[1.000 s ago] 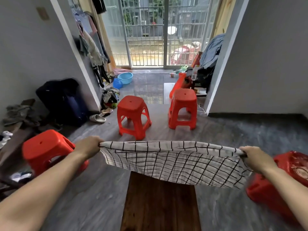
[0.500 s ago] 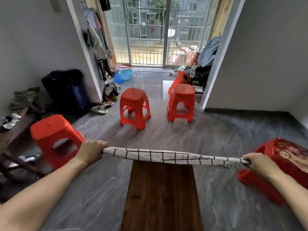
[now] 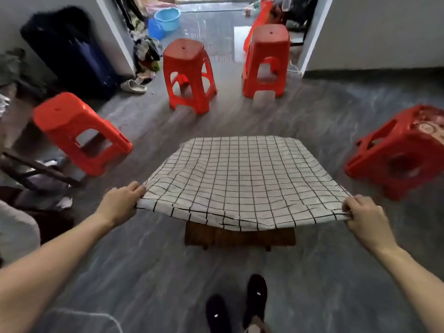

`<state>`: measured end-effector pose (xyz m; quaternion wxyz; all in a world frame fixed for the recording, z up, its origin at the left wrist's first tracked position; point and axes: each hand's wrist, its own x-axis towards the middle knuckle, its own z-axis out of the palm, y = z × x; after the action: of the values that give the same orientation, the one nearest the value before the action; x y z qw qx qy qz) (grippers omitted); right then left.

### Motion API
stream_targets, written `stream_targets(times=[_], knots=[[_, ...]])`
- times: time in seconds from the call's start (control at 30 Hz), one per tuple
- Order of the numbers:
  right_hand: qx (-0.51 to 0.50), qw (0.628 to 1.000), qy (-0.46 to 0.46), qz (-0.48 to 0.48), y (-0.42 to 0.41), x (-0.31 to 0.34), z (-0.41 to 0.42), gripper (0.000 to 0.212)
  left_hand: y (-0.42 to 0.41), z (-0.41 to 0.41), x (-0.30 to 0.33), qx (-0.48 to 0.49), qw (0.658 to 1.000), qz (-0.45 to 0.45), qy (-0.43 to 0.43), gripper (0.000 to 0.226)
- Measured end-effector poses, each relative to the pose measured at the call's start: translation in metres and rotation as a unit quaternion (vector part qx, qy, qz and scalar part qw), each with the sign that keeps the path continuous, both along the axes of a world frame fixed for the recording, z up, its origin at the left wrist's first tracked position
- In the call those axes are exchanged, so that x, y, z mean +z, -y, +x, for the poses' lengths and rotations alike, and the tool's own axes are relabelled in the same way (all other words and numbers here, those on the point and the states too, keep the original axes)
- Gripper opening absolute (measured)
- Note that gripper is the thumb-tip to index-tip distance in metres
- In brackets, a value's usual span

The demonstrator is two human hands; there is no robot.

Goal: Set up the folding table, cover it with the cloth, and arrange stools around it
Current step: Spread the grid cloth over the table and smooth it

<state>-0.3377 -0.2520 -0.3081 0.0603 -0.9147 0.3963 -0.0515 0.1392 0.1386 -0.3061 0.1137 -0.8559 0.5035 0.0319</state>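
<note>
A white cloth with a black grid point(image 3: 240, 181) lies spread over the low wooden folding table point(image 3: 240, 236), whose near edge shows below it. My left hand point(image 3: 120, 205) grips the cloth's near left corner. My right hand point(image 3: 365, 217) grips the near right corner. The near edge of the cloth is held a little above the table. Red plastic stools stand around: one at the left point(image 3: 77, 131), two beyond the table point(image 3: 189, 73) point(image 3: 266, 61), and one tipped on its side at the right point(image 3: 398, 152).
A dark suitcase point(image 3: 69, 51) leans on the left wall, with clothes and a slipper point(image 3: 133, 86) near the doorway. A blue basin point(image 3: 168, 18) sits past the door. My feet in black shoes point(image 3: 240, 306) stand on the grey floor before the table.
The cloth, held stretched in the air before, has been flung forward and now lies open over the table. My hands have come lower and the view has tilted down.
</note>
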Motion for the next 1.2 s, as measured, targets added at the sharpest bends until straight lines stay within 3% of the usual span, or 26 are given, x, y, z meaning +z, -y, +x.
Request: stream_targets(times=[0.17, 0.5, 0.83, 1.0, 1.2], knots=[[0.054, 0.997, -0.039, 0.025, -0.016, -0.054, -0.036, 0.044, -0.013, -0.022, -0.051, -0.005, 0.998, 0.054, -0.016, 0.043], [0.149, 0.983, -0.102, 0.038, -0.021, -0.148, -0.081, 0.038, -0.055, -0.080, -0.163, -0.029, 0.991, 0.106, -0.079, 0.058], [0.222, 0.965, -0.133, 0.041, -0.044, -0.222, -0.103, 0.016, -0.080, -0.110, -0.233, 0.036, 0.982, 0.168, -0.084, 0.042], [0.185, 0.947, -0.242, 0.098, -0.052, -0.244, -0.106, 0.067, -0.076, -0.115, -0.233, 0.093, 0.971, 0.205, -0.080, 0.041], [0.154, 0.942, -0.273, 0.120, -0.053, -0.253, -0.099, 0.063, -0.076, -0.124, -0.238, 0.114, 0.960, 0.237, -0.092, 0.042]])
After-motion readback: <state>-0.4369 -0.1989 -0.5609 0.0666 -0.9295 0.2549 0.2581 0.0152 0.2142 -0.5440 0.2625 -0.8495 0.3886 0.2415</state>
